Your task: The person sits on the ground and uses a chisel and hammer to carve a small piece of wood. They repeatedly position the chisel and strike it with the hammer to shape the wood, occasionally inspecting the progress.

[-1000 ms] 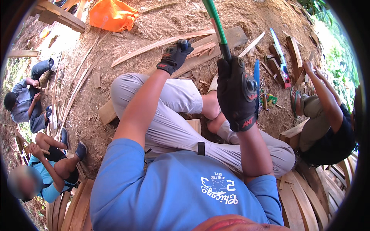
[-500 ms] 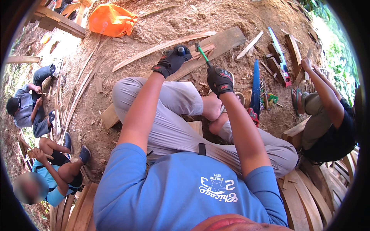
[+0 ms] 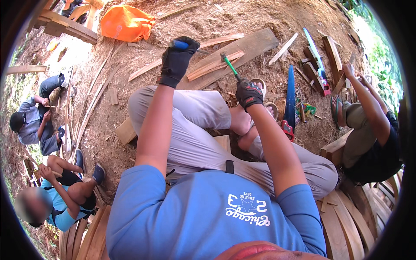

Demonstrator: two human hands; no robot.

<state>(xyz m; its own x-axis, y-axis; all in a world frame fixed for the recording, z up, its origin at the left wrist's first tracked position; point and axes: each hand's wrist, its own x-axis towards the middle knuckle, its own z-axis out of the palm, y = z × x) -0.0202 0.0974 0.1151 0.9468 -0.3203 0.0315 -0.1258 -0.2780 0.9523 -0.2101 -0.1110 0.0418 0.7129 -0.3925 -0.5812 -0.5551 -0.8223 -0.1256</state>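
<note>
Both my hands wear dark work gloves. My left hand [image 3: 178, 63] is raised and closed around the blue handle of a chisel [image 3: 177, 44], with a short grey blade pointing right. My right hand [image 3: 249, 94] grips a hammer [image 3: 230, 67] with a green shaft, its head toward the wood. Beyond and between the hands, a pale split wood piece [image 3: 216, 65] lies on a wide plank [image 3: 258, 45] on the ground. Neither tool clearly touches the wood piece.
A blue-bladed handsaw [image 3: 289, 97] lies right of my feet, and another saw [image 3: 315, 56] beyond it. An orange bag [image 3: 126, 24] sits far left. One person [image 3: 372, 125] works at right; others [image 3: 65, 190] sit at left. Long wood strips [image 3: 91, 104] and shavings cover the ground.
My left hand has lifted and moved left with the chisel, away from the wood piece, turning over. The hammer in my right hand has shifted slightly down and right.
</note>
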